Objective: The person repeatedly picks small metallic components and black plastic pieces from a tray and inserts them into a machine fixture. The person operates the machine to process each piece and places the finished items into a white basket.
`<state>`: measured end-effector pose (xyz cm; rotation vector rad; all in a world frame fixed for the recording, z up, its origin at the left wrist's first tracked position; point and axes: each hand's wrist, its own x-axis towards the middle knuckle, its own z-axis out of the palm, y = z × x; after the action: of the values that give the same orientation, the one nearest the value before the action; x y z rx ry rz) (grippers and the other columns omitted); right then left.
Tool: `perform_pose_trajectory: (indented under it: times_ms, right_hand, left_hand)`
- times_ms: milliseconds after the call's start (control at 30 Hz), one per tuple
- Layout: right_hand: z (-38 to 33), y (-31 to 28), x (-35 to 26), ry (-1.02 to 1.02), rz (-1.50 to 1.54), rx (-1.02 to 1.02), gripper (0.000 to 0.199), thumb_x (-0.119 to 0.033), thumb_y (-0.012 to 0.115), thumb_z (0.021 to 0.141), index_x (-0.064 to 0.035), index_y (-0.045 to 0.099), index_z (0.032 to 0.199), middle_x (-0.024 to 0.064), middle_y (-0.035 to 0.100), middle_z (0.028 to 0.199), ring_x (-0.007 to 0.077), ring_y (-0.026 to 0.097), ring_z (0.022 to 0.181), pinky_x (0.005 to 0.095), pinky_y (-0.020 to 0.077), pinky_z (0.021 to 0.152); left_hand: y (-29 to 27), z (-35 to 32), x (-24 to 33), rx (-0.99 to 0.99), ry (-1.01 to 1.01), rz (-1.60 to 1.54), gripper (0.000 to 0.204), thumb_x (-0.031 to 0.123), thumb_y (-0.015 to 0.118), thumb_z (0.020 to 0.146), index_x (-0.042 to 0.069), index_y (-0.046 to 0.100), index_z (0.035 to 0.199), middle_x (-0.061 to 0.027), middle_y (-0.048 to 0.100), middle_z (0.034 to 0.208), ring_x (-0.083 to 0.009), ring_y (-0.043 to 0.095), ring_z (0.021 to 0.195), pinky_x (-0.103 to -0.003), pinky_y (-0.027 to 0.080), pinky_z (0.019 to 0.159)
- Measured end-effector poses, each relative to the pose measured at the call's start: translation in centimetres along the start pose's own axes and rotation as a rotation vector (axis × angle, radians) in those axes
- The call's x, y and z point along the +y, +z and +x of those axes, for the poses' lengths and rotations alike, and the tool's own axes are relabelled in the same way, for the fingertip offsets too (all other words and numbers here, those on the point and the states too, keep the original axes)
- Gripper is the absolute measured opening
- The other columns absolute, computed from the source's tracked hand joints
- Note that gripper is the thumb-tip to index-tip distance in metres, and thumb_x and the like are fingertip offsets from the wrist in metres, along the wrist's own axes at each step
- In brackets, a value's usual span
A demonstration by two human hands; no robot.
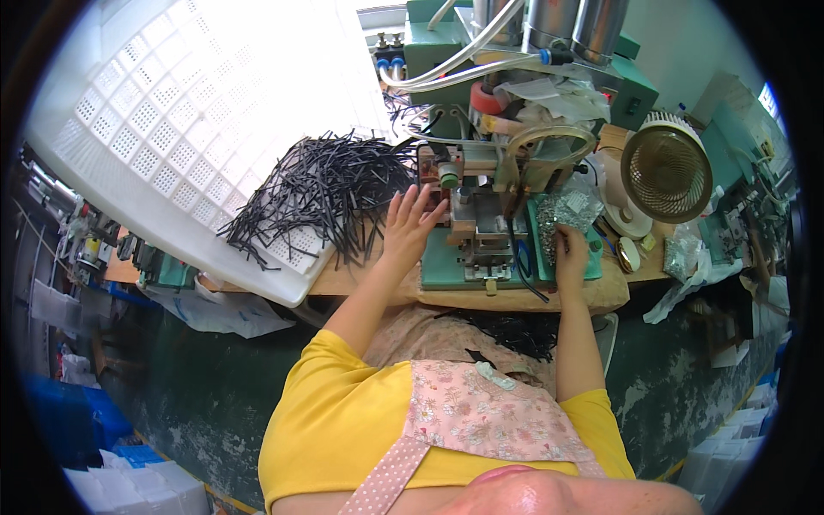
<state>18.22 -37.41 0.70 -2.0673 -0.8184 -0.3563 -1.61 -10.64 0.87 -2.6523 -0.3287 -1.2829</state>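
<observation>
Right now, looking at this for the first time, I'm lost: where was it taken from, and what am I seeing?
There's no robot here. A head-worn fisheye camera looks down at a person's own two hands, so straight edges bend near the rim. The left hand has its fingers spread in front of a green bench machine with metal cylinders and white hoses. The right hand is at a heap of small silvery pieces; whether it holds one is hard to tell. On the left, thin black strips are piled by a white perforated plastic basket.
</observation>
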Motion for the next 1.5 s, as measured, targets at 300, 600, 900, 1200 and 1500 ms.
perform_pose_trajectory:
  times_ms: [300, 600, 900, 1200, 1500]
  right_hand:
    - [-0.5, 0.1, -0.1, -0.082, -0.033, 0.106, 0.014, -0.005, 0.063, 0.088, -0.0032, 0.065, 0.102, 0.014, 0.058, 0.109, 0.0319, 0.058, 0.098, 0.0382, 0.0477, 0.08]
    - [0.1, 0.1, 0.2, -0.175, -0.07, 0.111, 0.007, -0.005, 0.062, 0.086, -0.0058, 0.063, 0.093, 0.0108, 0.062, 0.089, 0.0292, 0.058, 0.083, 0.0386, 0.0434, 0.073]
    - [1.3, -1.5, -8.5, -0.076, 0.374, -0.007, 0.014, -0.008, 0.063, 0.088, -0.0026, 0.065, 0.101, 0.01, 0.065, 0.097, 0.0234, 0.062, 0.092, 0.0317, 0.0466, 0.082]
    - [1.6, -0.2, -12.9, 0.008, 0.436, -0.065, 0.02, -0.013, 0.069, 0.083, -0.0056, 0.059, 0.099, 0.0071, 0.065, 0.092, 0.027, 0.057, 0.091, 0.0369, 0.045, 0.081]
    - [2.1, -0.8, -13.4, 0.021, 0.506, -0.096, 0.02, -0.007, 0.067, 0.086, -0.0032, 0.054, 0.1, 0.0063, 0.063, 0.094, 0.0171, 0.061, 0.09, 0.0284, 0.0463, 0.082]
  left_hand:
    - [1.0, 4.3, -2.4, 0.075, -0.022, 0.072, 0.048, 0.013, 0.06, 0.084, 0.022, 0.054, 0.13, -0.0074, 0.042, 0.144, -0.0251, 0.037, 0.134, -0.049, 0.022, 0.113]
    - [1.2, 2.3, -11.3, -0.408, -0.109, 0.352, 0.006, 0.014, 0.057, 0.083, 0.014, 0.058, 0.077, -0.0015, 0.064, 0.072, -0.0189, 0.063, 0.078, -0.036, 0.04, 0.08]
    - [-2.0, 2.3, -13.5, -0.349, -0.564, -0.232, 0.025, 0.029, 0.055, 0.095, 0.006, 0.063, 0.093, -0.0058, 0.069, 0.077, -0.0184, 0.066, 0.063, -0.032, 0.048, 0.058]
    - [-6.6, 4.8, -6.2, 0.184, -0.807, -0.912, 0.048, 0.014, 0.057, 0.096, 0.006, 0.034, 0.137, -0.0052, 0.066, 0.089, -0.005, 0.049, 0.066, -0.019, 0.042, 0.059]
    - [-8.4, 5.9, 4.8, 0.319, -0.231, -0.953, 0.038, 0.001, 0.056, 0.092, 0.004, 0.052, 0.13, -0.0127, 0.066, 0.102, -0.0146, 0.064, 0.079, -0.027, 0.053, 0.063]
